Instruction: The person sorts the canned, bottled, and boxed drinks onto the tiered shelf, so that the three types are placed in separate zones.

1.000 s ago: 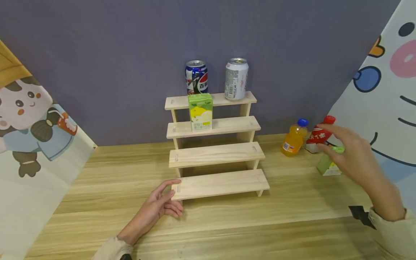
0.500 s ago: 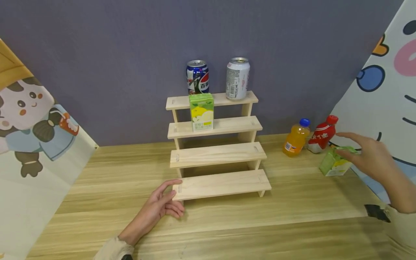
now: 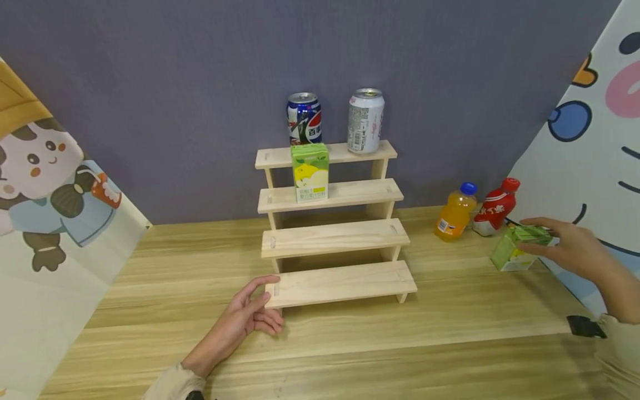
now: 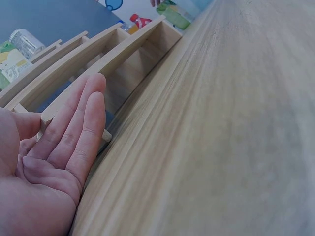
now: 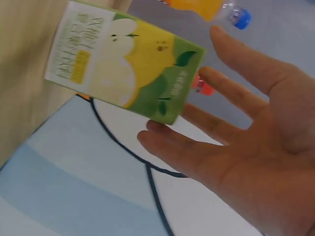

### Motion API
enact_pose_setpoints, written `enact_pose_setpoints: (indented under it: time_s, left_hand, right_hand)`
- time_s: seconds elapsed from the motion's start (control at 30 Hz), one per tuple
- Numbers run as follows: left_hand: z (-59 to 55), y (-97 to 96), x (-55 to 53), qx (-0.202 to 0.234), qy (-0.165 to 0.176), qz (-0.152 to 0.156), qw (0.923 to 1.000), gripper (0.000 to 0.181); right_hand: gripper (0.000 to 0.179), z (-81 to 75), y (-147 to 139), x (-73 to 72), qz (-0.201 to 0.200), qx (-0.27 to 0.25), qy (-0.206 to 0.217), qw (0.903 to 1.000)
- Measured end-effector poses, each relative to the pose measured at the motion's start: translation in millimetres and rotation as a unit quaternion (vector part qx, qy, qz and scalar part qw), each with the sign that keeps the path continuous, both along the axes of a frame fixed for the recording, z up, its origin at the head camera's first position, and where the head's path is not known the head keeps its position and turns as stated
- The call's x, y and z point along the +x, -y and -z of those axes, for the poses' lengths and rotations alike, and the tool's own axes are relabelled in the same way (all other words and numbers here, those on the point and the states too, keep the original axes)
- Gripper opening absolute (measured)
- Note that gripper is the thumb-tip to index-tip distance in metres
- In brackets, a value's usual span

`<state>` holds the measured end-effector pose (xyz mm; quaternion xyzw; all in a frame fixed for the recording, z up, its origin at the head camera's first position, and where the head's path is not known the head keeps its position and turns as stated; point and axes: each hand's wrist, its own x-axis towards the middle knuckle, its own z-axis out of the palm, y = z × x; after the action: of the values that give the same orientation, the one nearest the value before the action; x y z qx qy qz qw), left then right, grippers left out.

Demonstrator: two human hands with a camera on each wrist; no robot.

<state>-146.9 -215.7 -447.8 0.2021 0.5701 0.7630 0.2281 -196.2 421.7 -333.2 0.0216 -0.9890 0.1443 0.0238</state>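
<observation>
At the left end of a four-tier-like wooden step shelf (image 3: 340,283), my left hand (image 3: 242,314) pinches the lowest board between thumb and index finger. Its other fingers extend below the board, as the left wrist view shows. On the right, a green juice carton (image 3: 511,253) stands upright on the table. My right hand (image 3: 580,249) reaches over the carton's top, thumb toward the near side. In the right wrist view the fingers are spread about the carton's upper end, and the thumb (image 5: 246,59) stands apart from it.
An orange drink bottle (image 3: 455,215) and a red bottle (image 3: 496,208) stand behind the right carton. Another green carton (image 3: 311,173) is on the second-highest board. A blue can (image 3: 304,119) and a white can (image 3: 366,122) stand on top. Printed panels flank the table.
My right hand has moved right, past the red bottle, and lowered over the green juice carton. The left hand keeps its hold on the lowest board.
</observation>
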Motion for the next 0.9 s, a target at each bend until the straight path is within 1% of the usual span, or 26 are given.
enact_pose_setpoints:
  time_s: [0.1, 0.2, 0.27, 0.37, 0.47, 0.7, 0.9]
  left_hand:
    - [0.2, -0.1, -0.5, 0.001, 0.0, 0.001, 1.0, 0.046]
    - [0.3, -0.3, -1.0, 0.004, -0.001, 0.004, 1.0, 0.046]
    - [0.5, -0.4, -1.2, 0.005, -0.002, 0.005, 1.0, 0.046]
    - [0.8, -0.5, -1.3, 0.004, -0.001, 0.007, 1.0, 0.046]
    - [1.1, -0.6, -1.4, 0.004, -0.001, 0.006, 1.0, 0.046]
    - [1.0, 0.2, -1.1, 0.011, -0.003, 0.008, 0.9999, 0.046]
    - [0.5, 0.2, -0.7, 0.013, 0.0, 0.007, 0.9999, 0.045]
  right_hand:
    - [0.07, 10.4, -6.7, -4.1, -0.002, -0.015, -0.007, 0.9999]
    - [0.068, 21.1, -13.8, -7.6, -0.016, -0.034, -0.02, 0.9991]
    - [0.064, 27.4, -17.5, -9.1, -0.024, -0.04, -0.039, 0.9982]
    - [0.057, 32.8, -21.6, -10.0, -0.033, -0.047, -0.062, 0.9964]
    - [0.052, 33.6, -23.4, -10.2, -0.03, -0.045, -0.073, 0.9959]
    - [0.053, 29.9, -23.1, -10.2, -0.016, -0.057, -0.058, 0.9965]
    - [0.055, 27.9, -22.9, -9.3, -0.005, -0.049, -0.077, 0.9959]
